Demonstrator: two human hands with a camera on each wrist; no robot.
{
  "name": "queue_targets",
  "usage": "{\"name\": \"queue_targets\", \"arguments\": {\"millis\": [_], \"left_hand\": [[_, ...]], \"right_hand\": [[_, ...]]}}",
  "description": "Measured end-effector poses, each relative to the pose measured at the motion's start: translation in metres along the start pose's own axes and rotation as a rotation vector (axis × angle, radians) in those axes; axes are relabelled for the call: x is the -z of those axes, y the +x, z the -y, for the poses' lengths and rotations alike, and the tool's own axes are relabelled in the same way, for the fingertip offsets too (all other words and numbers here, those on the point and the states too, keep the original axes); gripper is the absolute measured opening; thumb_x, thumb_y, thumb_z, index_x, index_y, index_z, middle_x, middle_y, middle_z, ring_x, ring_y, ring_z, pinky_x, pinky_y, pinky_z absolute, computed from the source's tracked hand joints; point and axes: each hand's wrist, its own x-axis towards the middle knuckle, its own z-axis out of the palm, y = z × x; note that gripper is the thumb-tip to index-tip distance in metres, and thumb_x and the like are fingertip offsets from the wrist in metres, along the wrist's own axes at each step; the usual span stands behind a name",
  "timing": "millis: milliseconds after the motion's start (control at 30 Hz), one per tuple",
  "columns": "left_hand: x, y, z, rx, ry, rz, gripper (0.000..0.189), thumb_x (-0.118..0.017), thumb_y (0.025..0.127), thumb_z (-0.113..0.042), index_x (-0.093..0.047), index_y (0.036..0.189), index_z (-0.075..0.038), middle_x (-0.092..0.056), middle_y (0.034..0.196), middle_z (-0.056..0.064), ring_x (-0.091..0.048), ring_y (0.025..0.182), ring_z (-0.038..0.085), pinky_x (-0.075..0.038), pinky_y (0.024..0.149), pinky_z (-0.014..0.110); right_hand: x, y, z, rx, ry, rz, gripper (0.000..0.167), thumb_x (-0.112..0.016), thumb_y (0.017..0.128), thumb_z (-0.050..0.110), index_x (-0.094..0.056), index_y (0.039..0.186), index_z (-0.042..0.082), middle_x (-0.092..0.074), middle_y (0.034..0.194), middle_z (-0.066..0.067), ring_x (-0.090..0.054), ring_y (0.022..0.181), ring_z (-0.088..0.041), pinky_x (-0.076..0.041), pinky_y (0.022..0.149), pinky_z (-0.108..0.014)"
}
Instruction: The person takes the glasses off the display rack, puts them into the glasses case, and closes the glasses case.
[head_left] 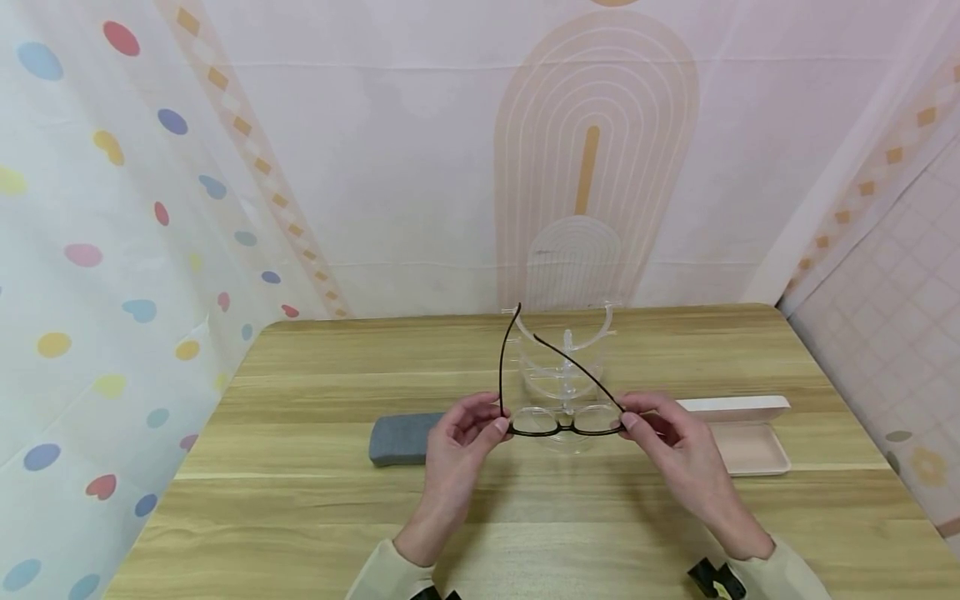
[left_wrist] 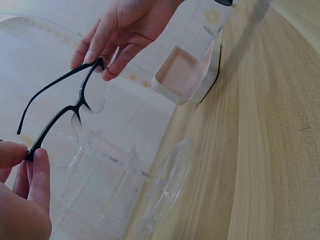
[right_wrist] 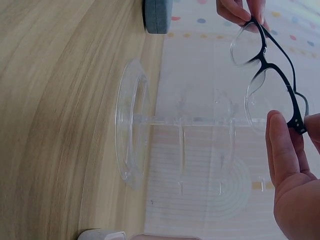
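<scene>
A pair of black-framed eyeglasses (head_left: 566, 428) with clear lenses is held up in front of a clear plastic display stand (head_left: 567, 379). My left hand (head_left: 462, 450) pinches the frame's left corner between thumb and fingers. The opposite corner is pinched by my right hand (head_left: 678, 454). Both temples are unfolded and point away from me, toward the stand. In the left wrist view the eyeglasses (left_wrist: 77, 107) are raised well above the table, and the stand's oval base (left_wrist: 170, 185) rests on the wood. The right wrist view shows the stand's tiers behind the eyeglasses (right_wrist: 265, 65).
Left of the stand lies a closed grey glasses case (head_left: 401, 439), partly behind my left hand. An open white case with a pinkish inside (head_left: 750, 450) sits at the right, partly covered by my right hand. Patterned curtains (head_left: 397, 167) surround the wooden table (head_left: 300, 517).
</scene>
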Motion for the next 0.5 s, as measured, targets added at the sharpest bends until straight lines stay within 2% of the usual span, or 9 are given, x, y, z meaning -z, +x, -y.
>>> {"name": "queue_targets", "arguments": {"millis": [500], "left_hand": [[0.0008,0.0008,-0.0021,-0.004,0.006,-0.006,0.033,-0.070,0.090,0.013,-0.064,0.122,0.011,-0.070,0.101,0.011,-0.070,0.088,0.020,-0.063,0.082,0.034]], "right_hand": [[-0.0016,0.0022,-0.0015,0.042,-0.030,0.023,0.018,-0.063,0.096,-0.012,-0.072,0.111,-0.005,-0.069,0.103,0.002,-0.073,0.087,-0.007,-0.061,0.077,-0.023]]}}
